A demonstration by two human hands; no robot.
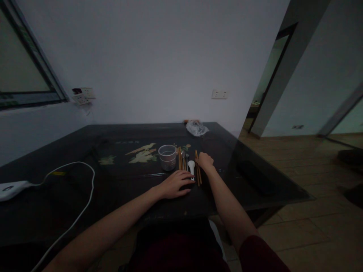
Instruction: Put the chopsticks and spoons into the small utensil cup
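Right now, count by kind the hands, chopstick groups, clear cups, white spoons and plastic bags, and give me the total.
Hands, left hand and right hand: 2
Chopstick groups: 2
Clear cup: 1
White spoon: 1
Plastic bag: 1
Total: 7

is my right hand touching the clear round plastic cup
Apart: the head view shows the white soup spoon lying on the dark table, between your right hand and the clear round plastic cup.

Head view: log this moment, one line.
left hand: by white spoon | right hand: at right chopsticks | cup: upright, left of spoon
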